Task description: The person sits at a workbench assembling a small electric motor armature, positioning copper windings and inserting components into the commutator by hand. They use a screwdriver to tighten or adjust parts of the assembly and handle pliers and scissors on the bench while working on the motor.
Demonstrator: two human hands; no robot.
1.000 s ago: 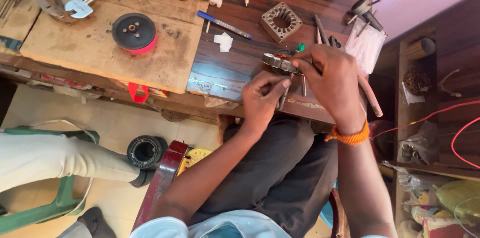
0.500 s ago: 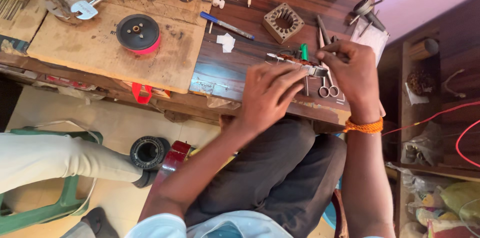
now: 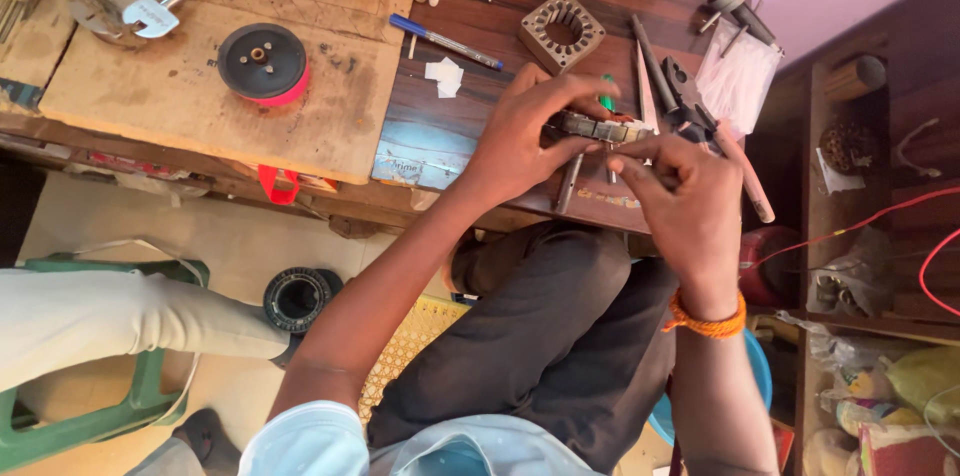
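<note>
One metal motor core gripped by left hand and right hand.

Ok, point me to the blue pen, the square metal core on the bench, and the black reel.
blue pen point(image 3: 445, 41), head view, middle of its barrel.
square metal core point(image 3: 540, 34), head view, its left rim.
black reel point(image 3: 262, 59), head view, top face near the hub.

Held both forearms forward over the lap, left hand and right hand close together, fingers curled in a pinch.
</note>
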